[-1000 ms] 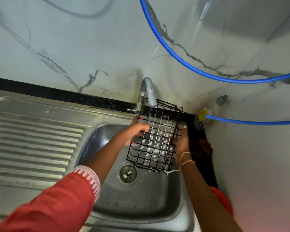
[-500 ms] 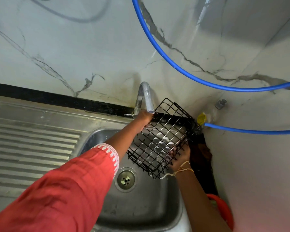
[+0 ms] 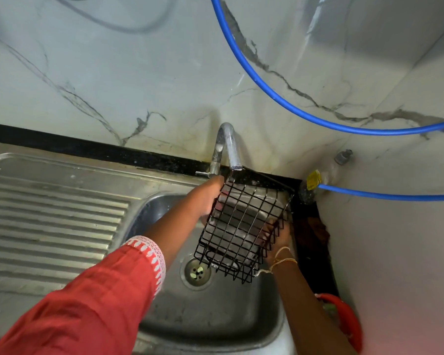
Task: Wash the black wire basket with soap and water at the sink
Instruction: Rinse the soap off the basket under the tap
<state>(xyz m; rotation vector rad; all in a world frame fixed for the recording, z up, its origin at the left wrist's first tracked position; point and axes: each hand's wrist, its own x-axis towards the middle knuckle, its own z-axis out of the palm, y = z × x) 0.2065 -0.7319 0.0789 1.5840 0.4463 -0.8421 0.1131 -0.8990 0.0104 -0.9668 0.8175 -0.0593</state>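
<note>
The black wire basket (image 3: 244,226) hangs tilted over the steel sink bowl (image 3: 215,316), just under the spout of the chrome tap (image 3: 228,147). My right hand (image 3: 277,239) grips the basket's right side, fingers through the wires. My left hand (image 3: 208,198) is at the basket's upper left edge, close below the tap's lever; whether it grips the wire or touches the lever is unclear. No foam shows on the wires, and I cannot make out running water.
The sink's ribbed drainboard (image 3: 49,221) lies to the left. A drain (image 3: 196,271) sits under the basket. A blue hose (image 3: 280,98) loops across the marble wall, and a second blue hose (image 3: 385,194) runs right. A red bowl (image 3: 344,319) stands at the right.
The basket lost its foam and was turned and tilted under the spout. My left hand went from the basket's front up toward the tap lever; my right hand kept hold.
</note>
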